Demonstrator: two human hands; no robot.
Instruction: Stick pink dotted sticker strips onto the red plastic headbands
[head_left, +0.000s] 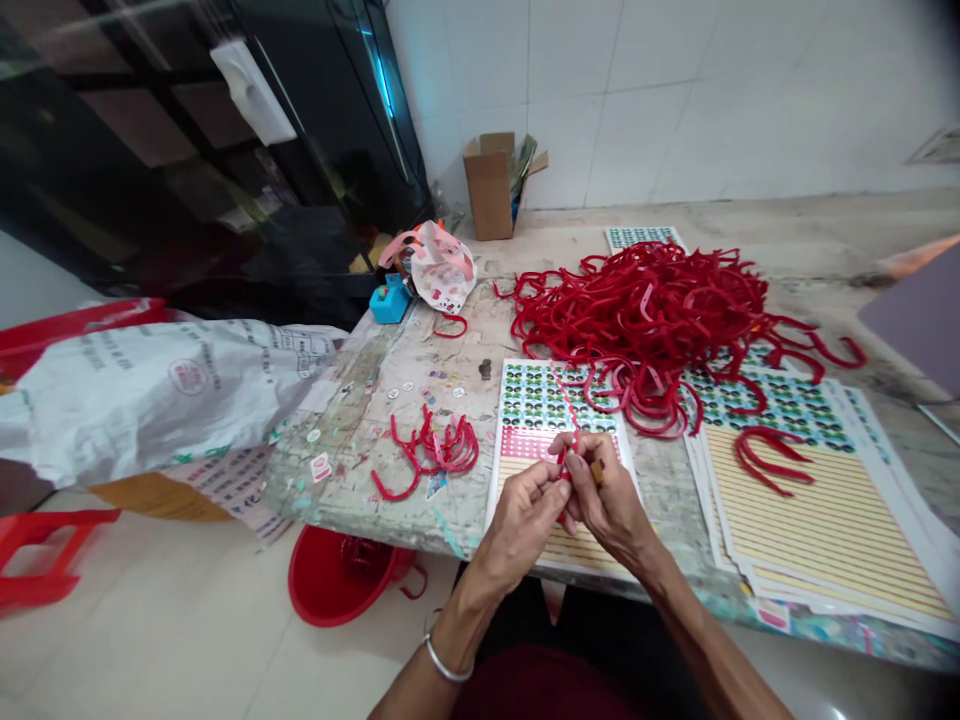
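Observation:
My left hand (525,510) and my right hand (604,495) meet over a sticker sheet (536,405) at the table's near edge. Both pinch a thin red band (566,410) that rises between the fingertips. The right hand also holds a small tan object by its fingers; I cannot make out what it is. A big heap of red curved bands (652,310) lies just beyond the hands. A small bunch of red bands (435,450) lies to the left of the sheet.
More striped sticker sheets (825,520) lie stacked at the right. A cardboard box (491,185) stands against the tiled wall. A blue tape dispenser (390,298) and a patterned bag (442,265) sit at the far left. A red bucket (337,580) stands under the table.

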